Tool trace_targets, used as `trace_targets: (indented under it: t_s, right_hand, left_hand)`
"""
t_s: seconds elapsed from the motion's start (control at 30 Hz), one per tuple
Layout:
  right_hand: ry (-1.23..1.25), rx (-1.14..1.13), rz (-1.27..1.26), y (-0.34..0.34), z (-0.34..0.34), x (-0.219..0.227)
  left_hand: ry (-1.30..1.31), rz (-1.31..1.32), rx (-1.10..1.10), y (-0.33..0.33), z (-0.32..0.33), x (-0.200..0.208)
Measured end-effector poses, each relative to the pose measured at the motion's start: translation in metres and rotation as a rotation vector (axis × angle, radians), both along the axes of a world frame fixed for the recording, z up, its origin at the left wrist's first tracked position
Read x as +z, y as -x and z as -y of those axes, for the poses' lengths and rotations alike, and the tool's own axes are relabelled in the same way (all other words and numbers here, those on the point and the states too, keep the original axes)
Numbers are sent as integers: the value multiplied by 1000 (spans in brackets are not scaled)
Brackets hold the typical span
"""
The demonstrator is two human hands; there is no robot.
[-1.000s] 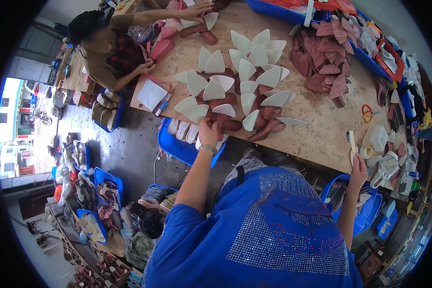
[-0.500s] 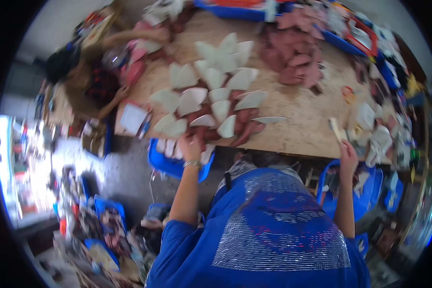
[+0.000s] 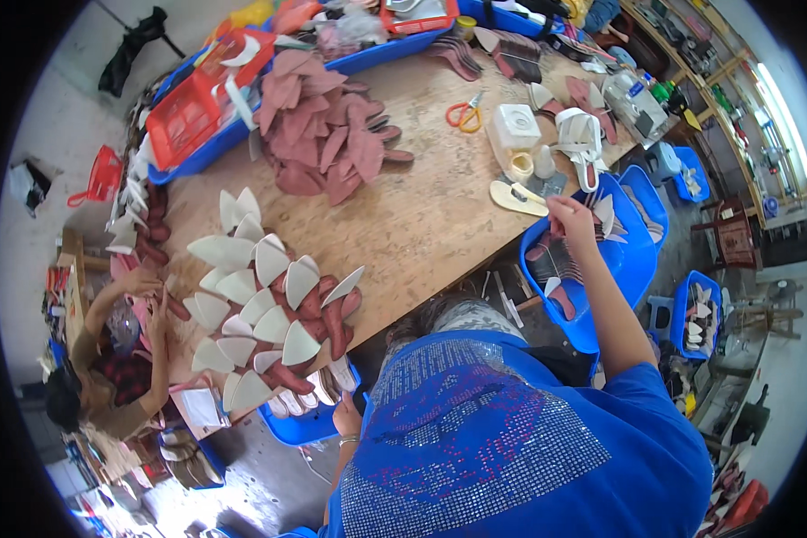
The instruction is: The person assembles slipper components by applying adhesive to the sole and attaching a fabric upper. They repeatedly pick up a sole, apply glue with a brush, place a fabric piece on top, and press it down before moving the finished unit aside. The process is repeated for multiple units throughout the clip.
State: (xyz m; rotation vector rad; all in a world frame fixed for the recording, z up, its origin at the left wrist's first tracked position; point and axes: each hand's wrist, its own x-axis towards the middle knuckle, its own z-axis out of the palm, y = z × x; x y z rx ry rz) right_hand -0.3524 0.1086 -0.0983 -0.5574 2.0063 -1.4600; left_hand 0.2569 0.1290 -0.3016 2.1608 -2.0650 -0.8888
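Observation:
My right hand point(image 3: 571, 221) is closed in a pinch at the table's right front edge. Its fingers hold a pale brush point(image 3: 534, 196), whose far end overlaps a cream, sole-shaped piece point(image 3: 506, 199). Low beside the front edge, my left hand point(image 3: 348, 418) has its fingers loosely extended, with nothing visible in it. It is nearest a blue tub point(image 3: 300, 430) of pale shoe pieces. Above that tub, reddish-brown shoe soles point(image 3: 335, 327) with white, leaf-shaped flaps point(image 3: 271, 260) lie in overlapping rows on the wooden table point(image 3: 412, 224).
Dusty-red pieces point(image 3: 323, 125) form a pile farther back. Orange-handled scissors point(image 3: 464, 114), a white container point(image 3: 514, 126) and an open jar point(image 3: 519, 167) stand at right. A blue tub point(image 3: 592, 269) with pieces is below my right forearm. Another person point(image 3: 117, 359) works at left.
My view has swung to the right. My left hand has come away from the shoe pieces and dropped beside the table edge. The brush in my right hand is now over the cream piece.

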Motion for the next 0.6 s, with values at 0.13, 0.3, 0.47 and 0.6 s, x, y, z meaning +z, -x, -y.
trace_targets:
  t_s: [0.13, 0.3, 0.47, 0.6]
  right_hand:
    - [-51, -38, -196, 62, 24, -13]
    - [-244, 48, -468, 126, 62, -46]
    - [-431, 241, -596, 144, 96, -45]
    - [-364, 318, -783, 190, 109, -91]
  left_hand:
    - [-47, -290, 52, 40, 24, 28]
    - [38, -259, -113, 96, 39, 63]
    - [-157, -378, 156, 154, 39, 87]
    - [-114, -459, 127, 199, 52, 104]
